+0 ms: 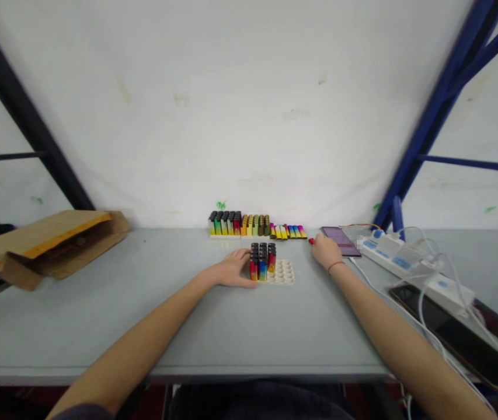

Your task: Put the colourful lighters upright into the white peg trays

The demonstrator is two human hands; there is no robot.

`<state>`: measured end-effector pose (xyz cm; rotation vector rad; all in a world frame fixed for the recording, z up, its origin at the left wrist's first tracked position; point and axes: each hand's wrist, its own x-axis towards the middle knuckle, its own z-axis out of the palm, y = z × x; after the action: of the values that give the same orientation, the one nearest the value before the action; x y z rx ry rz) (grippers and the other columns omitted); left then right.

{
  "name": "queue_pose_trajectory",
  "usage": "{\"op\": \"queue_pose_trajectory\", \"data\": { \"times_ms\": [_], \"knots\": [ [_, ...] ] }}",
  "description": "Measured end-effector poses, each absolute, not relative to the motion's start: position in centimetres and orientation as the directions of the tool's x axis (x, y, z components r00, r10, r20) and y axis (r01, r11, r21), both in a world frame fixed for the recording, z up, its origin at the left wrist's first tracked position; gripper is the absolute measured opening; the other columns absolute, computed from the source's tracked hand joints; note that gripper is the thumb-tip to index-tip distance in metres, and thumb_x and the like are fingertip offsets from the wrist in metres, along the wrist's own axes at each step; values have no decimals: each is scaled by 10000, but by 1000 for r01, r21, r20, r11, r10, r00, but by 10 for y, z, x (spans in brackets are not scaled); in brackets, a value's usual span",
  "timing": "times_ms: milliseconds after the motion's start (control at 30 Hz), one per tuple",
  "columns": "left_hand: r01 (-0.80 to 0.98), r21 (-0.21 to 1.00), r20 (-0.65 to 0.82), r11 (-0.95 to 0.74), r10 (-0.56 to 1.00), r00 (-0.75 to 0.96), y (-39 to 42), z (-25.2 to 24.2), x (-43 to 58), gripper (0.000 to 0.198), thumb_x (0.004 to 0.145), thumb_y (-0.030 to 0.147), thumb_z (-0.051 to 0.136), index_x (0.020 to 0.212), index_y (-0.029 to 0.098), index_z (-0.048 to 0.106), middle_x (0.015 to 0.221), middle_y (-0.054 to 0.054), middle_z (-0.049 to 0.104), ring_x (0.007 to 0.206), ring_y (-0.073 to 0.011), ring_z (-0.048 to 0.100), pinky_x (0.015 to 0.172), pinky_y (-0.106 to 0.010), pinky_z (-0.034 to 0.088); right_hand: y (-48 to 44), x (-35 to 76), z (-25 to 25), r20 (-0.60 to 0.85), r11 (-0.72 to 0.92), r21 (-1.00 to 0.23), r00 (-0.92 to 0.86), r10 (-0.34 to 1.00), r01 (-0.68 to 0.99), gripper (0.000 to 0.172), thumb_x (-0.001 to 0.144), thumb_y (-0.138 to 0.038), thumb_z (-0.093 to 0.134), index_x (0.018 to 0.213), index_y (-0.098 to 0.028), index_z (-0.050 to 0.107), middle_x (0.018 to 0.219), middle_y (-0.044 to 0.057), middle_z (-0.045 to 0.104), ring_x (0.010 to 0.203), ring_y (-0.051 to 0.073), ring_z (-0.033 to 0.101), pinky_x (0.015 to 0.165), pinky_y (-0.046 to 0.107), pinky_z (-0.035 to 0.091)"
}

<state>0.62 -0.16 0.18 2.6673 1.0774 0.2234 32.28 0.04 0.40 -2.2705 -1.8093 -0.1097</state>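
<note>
A white tray (284,273) with round holes lies mid-table, its left half filled with upright colourful lighters (262,261). My left hand (233,269) rests against the tray's left side, fingers curled round it. My right hand (326,251) is closed on a small red lighter (312,241), between the tray and a phone (341,240). At the back stands a full tray of lighters (239,224), with several loose lighters (288,231) lying to its right.
An open cardboard box (49,244) lies at the left on the grey table (100,315). White power strips (395,255) with cables and a dark tablet (456,335) are at the right. Blue and black frame bars stand at both sides.
</note>
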Motion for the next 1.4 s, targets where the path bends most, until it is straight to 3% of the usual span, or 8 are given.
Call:
{"op": "queue_pose_trajectory", "data": {
  "times_ms": [167,300,433,567,700,800,1100,1400],
  "knots": [
    [656,301,49,-692,698,714,-1,2,6,908,685,669,656,1371,138,387,1467,-176,354,1358,-379,310,1139,-463,239,2,325,2,185,-174,-216,215,959,961,286,835,-64,447,1073,-19,600,1106,276,616,1018,286,627,833,309,444],
    [660,291,44,-693,699,714,-2,2,6,903,694,655,657,1378,134,382,1472,-176,345,1363,-370,304,1144,-454,230,-3,320,7,237,-42,-486,178,955,873,300,888,-140,393,1147,-91,536,996,175,658,902,245,635,748,293,450],
    [679,273,12,-682,708,706,-2,3,7,937,691,664,650,1383,97,372,1480,-204,321,1375,-377,277,1150,-450,213,-9,304,10,252,91,-808,203,946,582,238,916,-360,401,1008,-194,545,709,15,597,551,159,534,526,246,407],
    [679,266,18,-684,708,706,-2,2,7,937,695,680,634,1382,100,372,1480,-198,323,1373,-374,283,1151,-445,212,-15,286,12,7,-25,-980,164,986,196,488,875,-637,358,638,-219,443,454,-55,363,364,102,317,373,226,267],
    [679,259,11,-687,705,709,-2,2,7,949,699,676,632,1387,80,364,1481,-213,313,1378,-374,272,1154,-441,204,-20,277,15,-95,-94,-995,125,988,-14,512,898,-626,301,581,-228,362,424,-30,396,360,101,353,359,219,271],
    [676,261,10,-689,702,712,-2,3,8,952,703,673,635,1384,63,367,1480,-222,310,1379,-377,269,1155,-439,202,-21,275,16,-114,-103,-990,121,986,-95,491,912,-574,288,573,-226,356,392,-51,323,339,95,312,351,216,265],
    [690,235,-6,-685,708,706,-2,3,8,938,712,678,630,1393,89,366,1484,-205,311,1380,-366,272,1153,-437,208,-23,273,17,-153,-133,-961,65,986,-244,423,904,-387,229,533,-217,338,375,-59,249,310,73,195,341,213,153],
    [678,249,9,-692,701,713,-1,2,7,941,713,677,633,1394,85,366,1483,-209,313,1384,-372,266,1152,-439,209,-22,271,16,-133,-79,-956,177,975,-283,408,886,-359,204,500,-237,257,356,-46,187,316,87,128,351,248,89]
  ]
}}
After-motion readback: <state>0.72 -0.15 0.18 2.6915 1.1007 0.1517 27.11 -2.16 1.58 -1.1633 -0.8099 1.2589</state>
